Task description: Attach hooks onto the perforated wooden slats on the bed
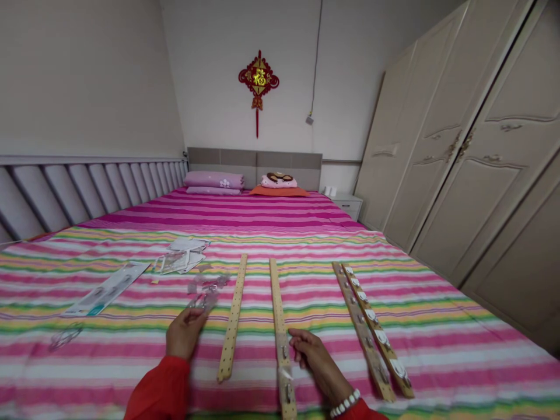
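My left hand (pixel 184 333) is closed in a pinch at the edge of a clear adhesive hook (pixel 205 300), one of several see-through patches with metal hooks (pixel 214 284) lying on the bed. My right hand (pixel 312 351) holds nothing; its fingers are loosely bent and apart, close beside a narrow wooden strip (pixel 275 291). At its near end, that strip carries clear patches with metal hooks (pixel 285 352). Between my hands lies a bare wooden strip (pixel 235 318) dotted with small holes.
To the right lie two more strips, one with metal hooks (pixel 361 321) and one with white round pieces (pixel 381 337). On the left are a long hook package (pixel 107 290), white papers (pixel 184 255) and a wire loop (pixel 66 335). A striped sheet (pixel 437 350) covers the bed.
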